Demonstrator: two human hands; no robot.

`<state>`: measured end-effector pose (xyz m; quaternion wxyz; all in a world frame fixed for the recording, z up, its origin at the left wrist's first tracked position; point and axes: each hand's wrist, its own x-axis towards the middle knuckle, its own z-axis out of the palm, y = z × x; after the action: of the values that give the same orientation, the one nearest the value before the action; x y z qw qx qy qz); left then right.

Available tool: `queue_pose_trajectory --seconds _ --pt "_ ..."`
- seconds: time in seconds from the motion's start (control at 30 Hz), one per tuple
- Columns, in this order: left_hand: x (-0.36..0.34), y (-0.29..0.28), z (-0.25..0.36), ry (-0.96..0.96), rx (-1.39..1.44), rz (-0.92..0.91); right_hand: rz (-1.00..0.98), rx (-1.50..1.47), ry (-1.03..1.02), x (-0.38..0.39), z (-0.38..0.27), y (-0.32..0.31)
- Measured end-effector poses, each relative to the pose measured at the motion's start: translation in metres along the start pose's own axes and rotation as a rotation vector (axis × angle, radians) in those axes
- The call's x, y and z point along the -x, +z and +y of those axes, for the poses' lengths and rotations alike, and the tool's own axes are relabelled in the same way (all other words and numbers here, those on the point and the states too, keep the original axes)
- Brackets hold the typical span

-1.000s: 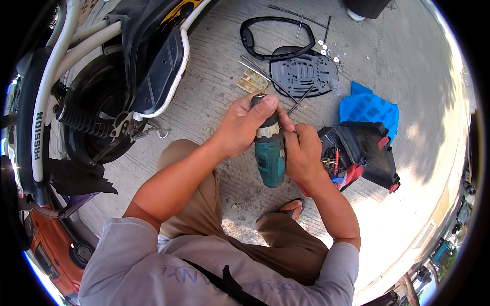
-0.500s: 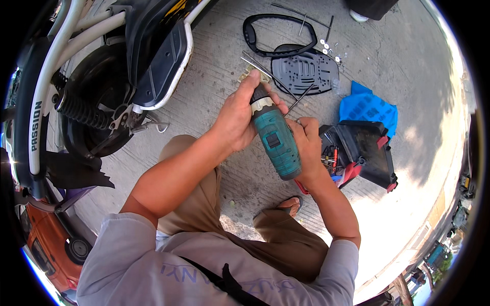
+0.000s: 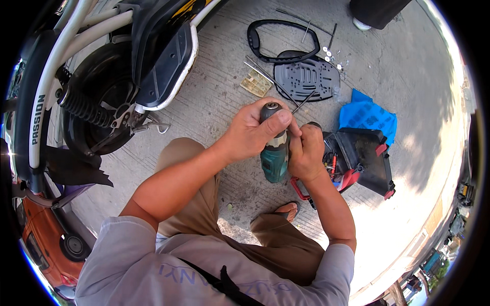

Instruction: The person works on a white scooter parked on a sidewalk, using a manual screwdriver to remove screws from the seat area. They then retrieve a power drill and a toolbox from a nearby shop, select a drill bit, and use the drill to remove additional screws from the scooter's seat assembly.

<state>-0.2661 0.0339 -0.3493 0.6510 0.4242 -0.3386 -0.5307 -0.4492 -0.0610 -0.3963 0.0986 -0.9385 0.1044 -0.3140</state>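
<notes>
My left hand (image 3: pixel 255 127) is wrapped round the black chuck (image 3: pixel 270 109) of a teal cordless drill (image 3: pixel 273 166), thumb across its front. The chuck tip points up toward me. My right hand (image 3: pixel 307 150) grips the drill's handle at its right side, fingers curled and largely hiding it. Just right of that hand lies an open black toolbox (image 3: pixel 371 163) with red latches and tools inside. Above my hands on the concrete lie a black perforated plate (image 3: pixel 306 76), a black ring frame (image 3: pixel 253 41), metal rods (image 3: pixel 302 15), a yellowish card (image 3: pixel 255 82) and small washers.
A motorcycle with a white frame (image 3: pixel 48 109), black wheel and footboard (image 3: pixel 166 69) stands at left. A blue bag (image 3: pixel 367 115) lies at right. A person's dark trouser leg (image 3: pixel 372 10) shows at top right. An orange car (image 3: pixel 46 239) is at lower left. My sandalled foot is below.
The drill has tilted from lying more lengthwise half a second ago to chuck-up toward me. My left thumb has moved down and right over the chuck; both hands still hold it.
</notes>
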Motion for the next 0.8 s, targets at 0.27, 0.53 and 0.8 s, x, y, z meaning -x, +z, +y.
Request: queue_pose_trajectory --seconds 0.27,0.53,0.8 --pt "0.0 -0.004 -0.006 -0.006 -0.097 0.029 0.056 0.051 -0.051 0.0 0.007 0.009" --pt "-0.001 0.001 -0.009 0.025 -0.011 0.08 0.025 0.059 -0.02 -0.002 0.005 0.014" --pt "0.006 -0.005 -0.002 0.052 -0.345 0.071 -0.385 -0.486 0.553 -0.024 -0.018 -0.047"
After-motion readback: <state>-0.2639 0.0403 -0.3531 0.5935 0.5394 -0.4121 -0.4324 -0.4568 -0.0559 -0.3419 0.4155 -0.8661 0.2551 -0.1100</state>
